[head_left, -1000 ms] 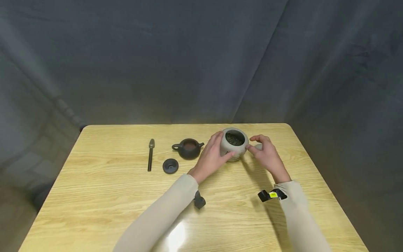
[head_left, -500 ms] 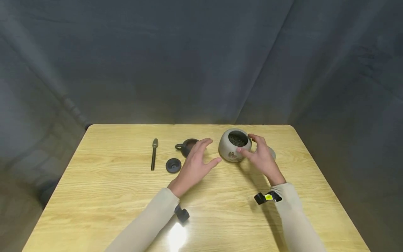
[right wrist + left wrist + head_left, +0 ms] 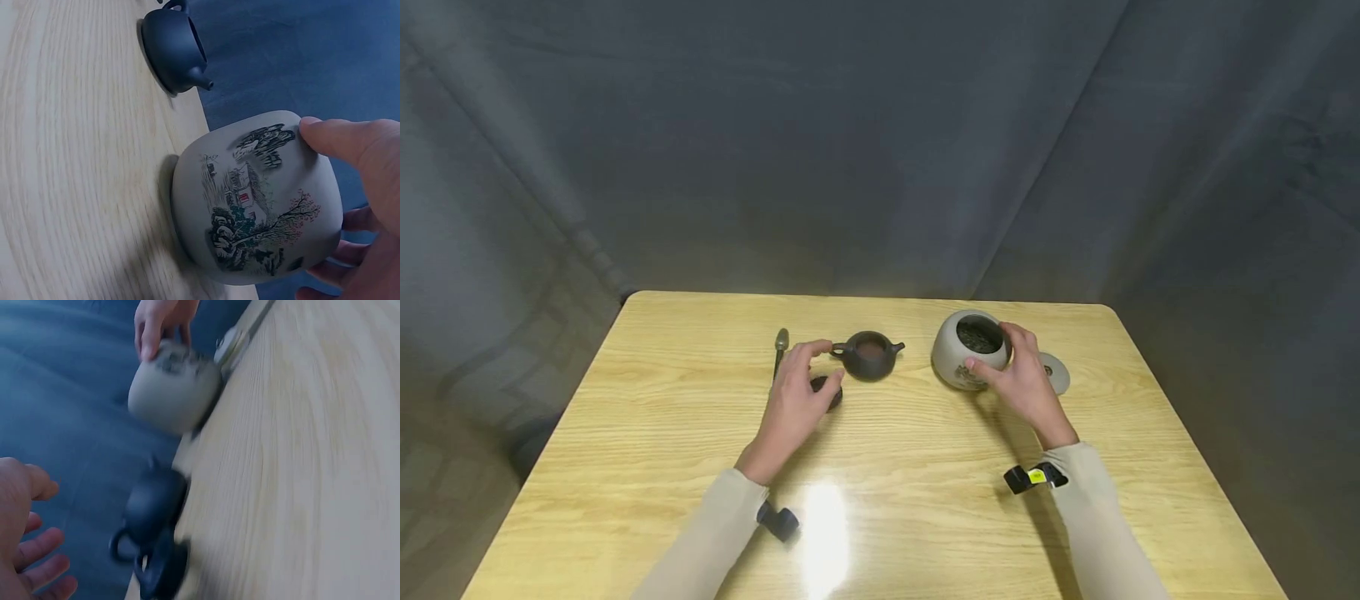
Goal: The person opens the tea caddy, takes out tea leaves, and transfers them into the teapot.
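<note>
The right hand (image 3: pixel 1025 383) has the pale grey jar (image 3: pixel 951 358), thumb across its front, fingers round the right side of the rim! Over on the other side, the left hand (image 3: pixel 793 396) is free, fingers spread and gently bent, nothing between them, hanging above the small black lid (image 3: pixel 835 401), thumb right over it in the head view. No contact that I can make out there.

The jar sits right of centre, towards the far edge of the counter (image 3: pixel 910 467), wide mouth showing dark loose contents; the right wrist view gives us the painted side, a house, rocks and a reddish tree. Whether its base is fully down, I can't tell.

Between the hands, the dark teapot (image 3: pixel 868 367), handle towards the left hand, spout pointing at the jar, reddish-brown inside. Left of it, a spoon-like tool (image 3: pixel 782 340), head in sight, handle partly behind the left hand. Just right of the right hand lies the round grey lid (image 3: pixel 1057 377), partly covered. Pale sleeves (image 3: pixel 1101 517), and beyond it all, the dark curtain (image 3: pixel 850 150).
</note>
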Motion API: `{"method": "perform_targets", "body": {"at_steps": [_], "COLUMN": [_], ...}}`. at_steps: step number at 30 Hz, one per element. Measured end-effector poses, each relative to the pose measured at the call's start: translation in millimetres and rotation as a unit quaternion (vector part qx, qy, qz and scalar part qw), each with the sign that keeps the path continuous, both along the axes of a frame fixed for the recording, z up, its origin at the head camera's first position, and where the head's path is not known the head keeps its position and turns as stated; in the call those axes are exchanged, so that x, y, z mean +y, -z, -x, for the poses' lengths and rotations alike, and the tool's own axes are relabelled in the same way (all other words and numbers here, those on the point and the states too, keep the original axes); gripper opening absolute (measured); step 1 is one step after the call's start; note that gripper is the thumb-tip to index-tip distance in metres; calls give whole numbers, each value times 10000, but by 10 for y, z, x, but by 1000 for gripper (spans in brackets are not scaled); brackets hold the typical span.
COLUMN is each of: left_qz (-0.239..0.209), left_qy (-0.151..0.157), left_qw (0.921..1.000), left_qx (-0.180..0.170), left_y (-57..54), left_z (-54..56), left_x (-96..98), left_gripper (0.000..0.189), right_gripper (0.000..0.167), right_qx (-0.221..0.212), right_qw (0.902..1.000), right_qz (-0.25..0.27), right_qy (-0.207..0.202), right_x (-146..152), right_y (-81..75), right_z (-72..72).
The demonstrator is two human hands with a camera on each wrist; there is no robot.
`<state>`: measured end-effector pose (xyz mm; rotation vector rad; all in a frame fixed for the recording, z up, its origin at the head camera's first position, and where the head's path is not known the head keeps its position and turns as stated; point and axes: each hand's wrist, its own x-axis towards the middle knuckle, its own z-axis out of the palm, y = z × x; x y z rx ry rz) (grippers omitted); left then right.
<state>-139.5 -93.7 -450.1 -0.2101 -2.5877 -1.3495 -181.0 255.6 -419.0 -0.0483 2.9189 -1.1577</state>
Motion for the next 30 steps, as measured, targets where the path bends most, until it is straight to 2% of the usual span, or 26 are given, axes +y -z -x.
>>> {"method": "perform_targets", "body": {"at_steps": [5, 9, 13, 18, 23, 30], "left_qz": [88, 234, 478, 890, 934, 1106], "left_qy": [-461, -676, -805, -968, -891, -701], "left_qw": [9986, 9958, 9930, 9876, 9836, 9770], "left_qx": [-245, -578, -727, -859, -1256, -1683], "left_y": [77, 160, 255, 347, 354, 295], "left_z": [25, 74, 116, 137, 171, 216], "left_x": [-328, -534, -638, -676, -716, -727], "left_gripper": [44, 42, 36, 30, 32, 31], "right_gripper": [96, 96, 96, 95, 95, 95], "right_qx": [74, 84, 85, 103, 103, 111], "right_qw": [9999, 9998, 9997, 9996, 9994, 9993], "right_qz": [1, 52, 126, 185, 247, 266], "right_qy": [106, 158, 187, 199, 211, 256], "right_x": [-16, -17, -20, -41, -61, -68], "right_y": [21, 31, 35, 50, 57, 71], "right_z": [7, 12, 11, 13, 13, 12]}}
